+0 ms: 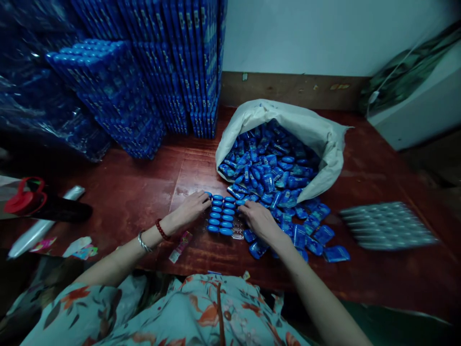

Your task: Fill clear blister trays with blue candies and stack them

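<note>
In front of me a clear plastic tray (237,230) lies on the table, with two columns of glossy blue oval packets (221,216) set in it. Its right column shows bare clear pockets toward my side. My left hand (194,205) is at the far left corner of the tray, fingers closed around a blue packet there. On the far right side, my right hand (257,218) pinches another blue packet (240,202) over the tray. Fingertips of both hands are partly hidden. Loose blue packets (298,235) lie beside and beyond my right hand.
A white sack (334,163) spills blue packets toward me. Tall stacks of filled blue trays (173,72) stand back left. Stacked empty clear trays (389,226) lie right. A red-lidded bottle (54,204), a plastic roll (46,226) and a pink wrapper (180,247) are also on the table.
</note>
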Motion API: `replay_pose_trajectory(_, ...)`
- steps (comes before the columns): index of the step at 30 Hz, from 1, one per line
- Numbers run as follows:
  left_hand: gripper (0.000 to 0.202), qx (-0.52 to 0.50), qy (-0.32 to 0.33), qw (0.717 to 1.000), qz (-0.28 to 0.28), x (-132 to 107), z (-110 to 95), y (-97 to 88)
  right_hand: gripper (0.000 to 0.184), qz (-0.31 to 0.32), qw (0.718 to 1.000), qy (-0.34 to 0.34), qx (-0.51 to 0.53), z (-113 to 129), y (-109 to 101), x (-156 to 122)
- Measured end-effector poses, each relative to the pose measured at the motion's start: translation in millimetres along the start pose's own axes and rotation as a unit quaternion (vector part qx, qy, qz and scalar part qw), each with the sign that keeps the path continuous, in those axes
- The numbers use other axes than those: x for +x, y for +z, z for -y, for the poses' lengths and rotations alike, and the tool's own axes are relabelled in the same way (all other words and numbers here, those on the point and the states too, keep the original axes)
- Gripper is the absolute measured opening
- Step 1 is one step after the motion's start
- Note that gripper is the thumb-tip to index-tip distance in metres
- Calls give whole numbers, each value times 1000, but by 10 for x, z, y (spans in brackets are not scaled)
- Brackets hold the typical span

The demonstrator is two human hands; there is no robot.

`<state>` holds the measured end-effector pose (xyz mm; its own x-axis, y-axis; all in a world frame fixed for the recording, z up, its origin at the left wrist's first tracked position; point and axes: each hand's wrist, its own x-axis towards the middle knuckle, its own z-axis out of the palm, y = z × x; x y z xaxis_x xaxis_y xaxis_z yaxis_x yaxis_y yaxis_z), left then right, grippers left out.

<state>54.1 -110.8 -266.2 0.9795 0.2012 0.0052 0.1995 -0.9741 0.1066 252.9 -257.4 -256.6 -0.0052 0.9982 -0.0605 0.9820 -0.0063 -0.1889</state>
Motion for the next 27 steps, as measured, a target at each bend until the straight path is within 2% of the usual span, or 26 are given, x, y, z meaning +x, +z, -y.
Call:
replay_pose_trajectory(3,23,5,-39,998,-46,-43,6,129,24,-12,998,48,-32,171,78,45)
replay_pose_trajectory(5,30,3,-65,994,-87,-111,17,233,27,-46,997,69,-1,198,166,19)
replay_pose_trajectory(7,40,-15,-86,988,-130,-205,17,315,30,-113,988,68,86,128,263,-74)
replay_pose_trajectory(9,48,-43,-102,978,-178,-304,-38,363,32,-211,955,78,192,-24,342,-227)
replay_pose_trajectory(11,52,-74,-119,962,-235,-370,-200,383,31,-293,910,136,260,-207,381,-394)
replay_pose_trajectory(12,51,-88,-116,955,-260,-375,-329,388,30,-312,894,173,271,-291,384,-461)
replay_pose_trajectory(13,49,-100,-104,951,-275,-355,-487,394,29,-313,889,200,268,-359,376,-507)
replay_pose_trajectory(14,45,-108,-79,952,-274,-308,-668,402,28,-295,896,213,255,-407,362,-527)
replay_pose_trajectory(15,41,-109,-40,960,-254,-234,-862,414,26,-262,914,208,231,-433,345,-521)
replay_pose_trajectory(17,36,-91,12,984,-154,-28,-1244,452,23,-171,959,168,153,-430,312,-442)
replay_pose_trajectory(18,35,-73,15,992,-106,90,-1409,476,24,-126,975,146,107,-413,299,-385)
replay_pose_trajectory(20,39,-35,-31,998,-46,311,-1651,529,34,-57,991,115,27,-382,281,-280)
replay_pose_trajectory(23,42,-3,-89,996,12,512,-1785,605,46,-13,996,84,-16,-393,258,-234)
replay_pose_trajectory(25,44,6,-94,995,28,540,-1779,644,46,-17,997,66,-26,-413,240,-280)
replay_pose_trajectory(27,46,15,-81,996,20,522,-1749,668,46,-34,997,51,-43,-398,229,-345)
